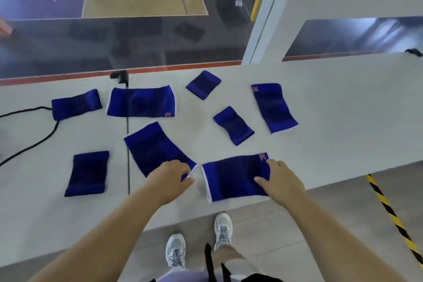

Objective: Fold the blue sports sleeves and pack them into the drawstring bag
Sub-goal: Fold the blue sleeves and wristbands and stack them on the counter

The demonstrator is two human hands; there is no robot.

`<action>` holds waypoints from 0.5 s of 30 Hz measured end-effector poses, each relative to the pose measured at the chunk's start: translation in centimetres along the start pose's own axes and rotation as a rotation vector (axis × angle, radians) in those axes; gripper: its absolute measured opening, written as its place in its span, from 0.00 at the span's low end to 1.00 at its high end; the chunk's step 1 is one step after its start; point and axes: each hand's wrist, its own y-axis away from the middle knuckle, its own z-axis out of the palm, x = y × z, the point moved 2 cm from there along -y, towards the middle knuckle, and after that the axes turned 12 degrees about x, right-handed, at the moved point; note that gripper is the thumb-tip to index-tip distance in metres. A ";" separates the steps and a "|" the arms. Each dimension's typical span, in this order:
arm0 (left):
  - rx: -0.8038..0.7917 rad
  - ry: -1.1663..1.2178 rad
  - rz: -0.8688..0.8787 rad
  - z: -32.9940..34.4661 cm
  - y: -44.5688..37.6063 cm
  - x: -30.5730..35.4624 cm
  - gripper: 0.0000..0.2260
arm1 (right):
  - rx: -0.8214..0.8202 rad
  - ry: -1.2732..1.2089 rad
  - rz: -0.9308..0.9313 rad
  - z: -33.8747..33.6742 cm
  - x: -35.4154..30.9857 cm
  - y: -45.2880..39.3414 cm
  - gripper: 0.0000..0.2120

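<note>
Item 1. White counter (320, 98): long, pale, running across the view in front of a glass wall; it carries every sleeve listed below.

Item 2. Large blue sleeves, four, white-edged, all lying flat and unfolded: far-left large sleeve (140, 102); far-right large sleeve (273, 107); centre large sleeve (155, 146), set at a slant; near large sleeve (235, 177), closest to the counter's front edge.

Item 3. Small blue sleeves, four, also flat and well apart: left-rear small sleeve (76, 104); rear small sleeve (203, 84); middle small sleeve (233, 125); left-front small sleeve (88, 173).

Item 4. Left hand (170, 175): fingertips pinching the near corner of the centre large sleeve.

Item 5. Right hand (280, 177): spread on the right end of the near large sleeve, thumb and fingers closing on its edge.

Item 6. Black cable (34, 142): trailing over the counter's left part, touching the left-rear small sleeve.

Item 7. Drawstring bag: not seen on the counter; a dark strap hanging at the person's waist may belong to it, but this cannot be confirmed.

Status: judged barely begun. No fold is evident, nothing is packed; all eight pieces remain to fold and bag.
</note>
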 end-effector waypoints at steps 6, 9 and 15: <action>-0.028 0.043 -0.018 3.0 -3.1 3.2 0.17 | -0.094 -0.019 -0.009 2.1 2.5 -3.6 0.36; -0.036 -0.020 -0.014 4.3 -4.2 4.8 0.20 | -0.139 -0.094 -0.071 2.2 3.6 -5.0 0.34; -0.151 -0.294 -0.021 6.8 -5.9 7.5 0.25 | -0.212 -0.179 -0.168 1.7 5.6 -7.9 0.35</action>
